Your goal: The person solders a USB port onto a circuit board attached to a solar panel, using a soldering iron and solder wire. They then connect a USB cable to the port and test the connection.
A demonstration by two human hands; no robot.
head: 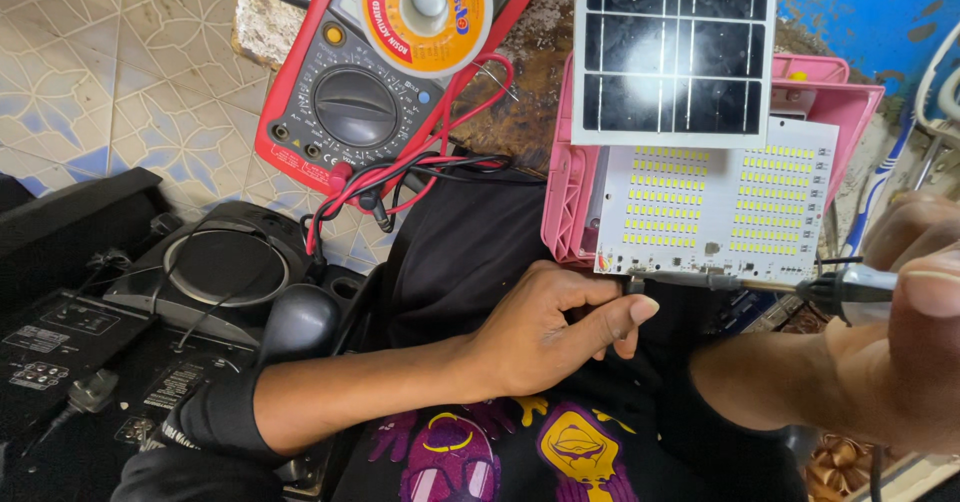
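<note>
Right now the left hand [545, 332] pinches the lower edge of the white light board [715, 202], which leans on a pink case [568, 192]. Nearby, the right hand [900, 322] is clamped on a soldering iron [770, 284], its tip touching that edge.

right hand [900, 332]: blurred, very close to the camera, cut off by the right edge; its grip on the soldering iron [770, 285] is partly hidden.
solar panel [675, 50]: top cut off by the upper edge.
multimeter [385, 72]: top out of frame, display hidden under the solder spool [427, 7].
pink casing [570, 192]: mostly hidden behind the LED board [715, 202].
left hand [540, 337]: fingertips hide the board's lower corner.
</note>
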